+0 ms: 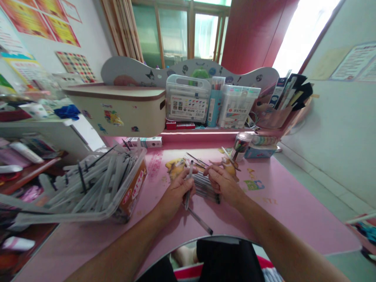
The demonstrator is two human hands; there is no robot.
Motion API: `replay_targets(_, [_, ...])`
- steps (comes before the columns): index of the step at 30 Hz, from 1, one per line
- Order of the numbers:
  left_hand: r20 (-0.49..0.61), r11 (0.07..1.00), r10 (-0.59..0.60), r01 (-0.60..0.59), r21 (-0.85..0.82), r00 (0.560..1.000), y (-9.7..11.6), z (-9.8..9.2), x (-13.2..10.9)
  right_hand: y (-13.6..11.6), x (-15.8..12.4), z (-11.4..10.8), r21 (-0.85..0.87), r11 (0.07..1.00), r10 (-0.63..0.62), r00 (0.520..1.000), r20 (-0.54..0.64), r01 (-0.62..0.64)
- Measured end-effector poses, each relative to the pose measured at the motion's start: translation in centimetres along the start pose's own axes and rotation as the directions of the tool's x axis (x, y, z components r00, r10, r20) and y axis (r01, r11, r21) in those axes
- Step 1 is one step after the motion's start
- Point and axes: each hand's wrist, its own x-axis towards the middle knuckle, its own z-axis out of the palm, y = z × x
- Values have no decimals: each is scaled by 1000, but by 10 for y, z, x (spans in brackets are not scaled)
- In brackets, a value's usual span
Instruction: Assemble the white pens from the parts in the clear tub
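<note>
My left hand (179,187) is closed around a clear-barrelled pen (188,192), which stands nearly upright between thumb and fingers. Just to its right, my right hand (227,184) has its fingers curled, with the index fingertip pointing at the left hand; whatever it may hold is hidden. Between and beneath the hands lies a row of clear pens (205,187) with dark ends, partly covered by the fingers. A loose dark-tipped pen (202,222) rests nearer the desk's front edge. Behind the right hand is a thin white and dark stick (228,155).
At left, a clear plastic bin (117,209) is heaped with pen tubes (100,184). Along the back stand a lidded storage box (129,113), marker cases (188,100) and a pen holder (273,117). A small jar (241,145) sits right on the pink desk (288,211).
</note>
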Motion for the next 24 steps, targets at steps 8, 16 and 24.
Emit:
replay_targets(8, [187,992,-74,54,112,980,1,0,-1,8,3,-6,-3,998,63,998,-25,-63])
replay_targets(16, [256,981,-153,114,158,954,6,-4,-3,2,0,-13,-334,941,-46,999,13,47])
replay_targets(24, [315,974,-216,226,5,924,13,-8,-2,1,-1,-17,-265,957,-82,987,137,116])
